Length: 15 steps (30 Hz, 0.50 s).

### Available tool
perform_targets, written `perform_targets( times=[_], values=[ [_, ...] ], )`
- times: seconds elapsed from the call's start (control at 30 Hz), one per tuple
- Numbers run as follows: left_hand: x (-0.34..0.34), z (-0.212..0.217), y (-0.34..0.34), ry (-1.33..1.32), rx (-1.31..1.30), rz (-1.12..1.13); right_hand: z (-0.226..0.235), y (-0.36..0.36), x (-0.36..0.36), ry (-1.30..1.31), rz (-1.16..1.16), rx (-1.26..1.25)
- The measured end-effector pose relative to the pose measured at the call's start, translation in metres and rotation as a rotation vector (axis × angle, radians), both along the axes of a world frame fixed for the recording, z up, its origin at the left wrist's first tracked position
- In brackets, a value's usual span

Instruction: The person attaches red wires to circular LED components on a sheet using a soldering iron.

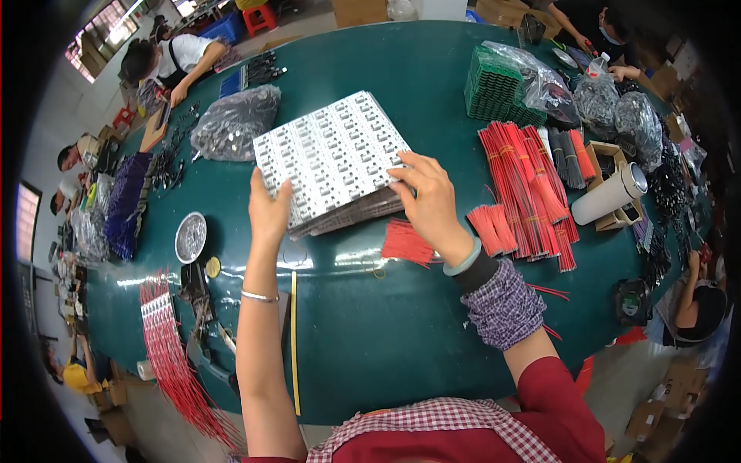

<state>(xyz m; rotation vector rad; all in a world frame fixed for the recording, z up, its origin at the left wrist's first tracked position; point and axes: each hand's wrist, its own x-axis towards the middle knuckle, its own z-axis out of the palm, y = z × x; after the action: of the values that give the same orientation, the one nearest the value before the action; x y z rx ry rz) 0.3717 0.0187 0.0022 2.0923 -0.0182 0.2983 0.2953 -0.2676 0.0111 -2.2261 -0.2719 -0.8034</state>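
A stack of white circuit board panels (328, 154), printed with rows of small dark marks, lies tilted across the middle of the green table. My left hand (268, 207) grips its near left corner, thumb and fingers around the edge. At the right edge my right hand (428, 197) holds on, thumb below and fingertips on the top sheet. The lower layers look greyish brown, and what lies beneath them is hidden. A short bundle of red wires (407, 243) rests just below the stack, next to my right hand.
Tied red wire bundles (525, 189) and a green stack of trays (492, 81) stand right. A white cylinder (610, 197) leans on a cardboard box. Left are a bag of parts (235, 123), a metal bowl (191, 237), and red wires on a board strip (166, 332). Co-workers sit around the table.
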Motion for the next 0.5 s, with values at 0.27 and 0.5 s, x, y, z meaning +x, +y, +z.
perform_targets(
  times=[0.27, 0.5],
  values=[
    [-0.06, 0.067, -0.019, -0.149, -0.454, -0.124, 0.024, 0.001, -0.041, -0.049, 0.182, 0.302],
    [-0.227, 0.058, 0.055, -0.03, -0.434, -0.046, 0.031, -0.036, -0.16, -0.158, -0.052, 0.259]
  ],
)
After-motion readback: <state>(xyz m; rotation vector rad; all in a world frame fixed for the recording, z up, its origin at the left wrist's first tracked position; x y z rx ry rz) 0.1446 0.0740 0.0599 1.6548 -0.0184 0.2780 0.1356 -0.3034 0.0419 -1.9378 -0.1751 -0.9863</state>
